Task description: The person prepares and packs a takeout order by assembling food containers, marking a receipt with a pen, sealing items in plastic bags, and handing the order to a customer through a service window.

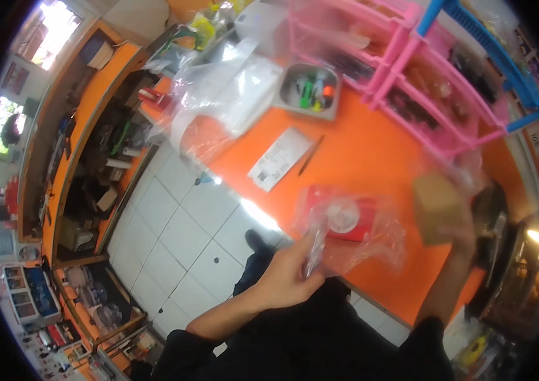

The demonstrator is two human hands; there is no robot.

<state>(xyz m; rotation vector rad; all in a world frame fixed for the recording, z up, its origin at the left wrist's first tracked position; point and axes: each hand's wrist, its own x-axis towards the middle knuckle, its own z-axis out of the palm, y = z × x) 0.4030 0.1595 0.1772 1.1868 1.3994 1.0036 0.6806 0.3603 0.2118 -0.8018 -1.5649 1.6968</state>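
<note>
My left hand [293, 271] grips the gathered edge of a clear plastic bag [384, 238] at the front edge of the orange table [345, 157]. Inside or beneath the bag's film lies a flat red packet [316, 202] with a round white sticker [343, 215] that bears writing. To the right, my right hand [462, 231] is closed around the right side of a tan box-shaped block [434, 205]. Motion blurs this hand and the block, so fine finger detail is lost.
A printed paper slip [280, 159] and a thin brown stick-like tool [311, 155] lie mid-table. Behind them stand a metal tray of markers [293, 107], a pile of clear plastic bags [231, 90] and pink drawer racks [379, 90]. Orange shelving [93, 109] lines the left, beyond the tiled floor [179, 228].
</note>
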